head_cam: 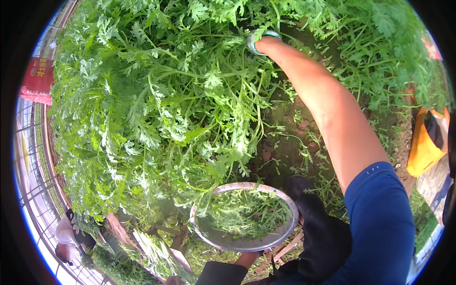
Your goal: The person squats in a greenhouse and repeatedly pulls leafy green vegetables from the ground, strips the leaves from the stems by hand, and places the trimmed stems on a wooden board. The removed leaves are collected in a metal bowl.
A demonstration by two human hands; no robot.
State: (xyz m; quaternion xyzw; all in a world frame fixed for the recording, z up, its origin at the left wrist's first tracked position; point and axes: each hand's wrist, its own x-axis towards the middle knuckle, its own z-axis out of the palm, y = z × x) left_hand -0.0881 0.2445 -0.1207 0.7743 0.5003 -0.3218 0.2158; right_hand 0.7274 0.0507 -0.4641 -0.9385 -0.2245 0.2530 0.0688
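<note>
My right hand (262,38) reaches far forward into a dense bed of chrysanthemum greens (171,96). Only the pale grey-green cuff of its glove shows plainly; leaves and the wrist hide the fingers, so any hold on a stem cannot be made out. Between my legs rests a round metal basin (244,248), tilted in view, with loose cut greens (249,213) heaped inside. A strip of bare soil (290,121) scattered with leaf scraps runs below my forearm. My left hand is out of view.
Another person (69,233) bends at the lower left near piled greens (114,263). A bundle of pale stems (156,249) lies nearby. Wooden slats (290,245) show beside the basin. An orange bag (425,146) stands at right, a red printed sack (37,80) at far left.
</note>
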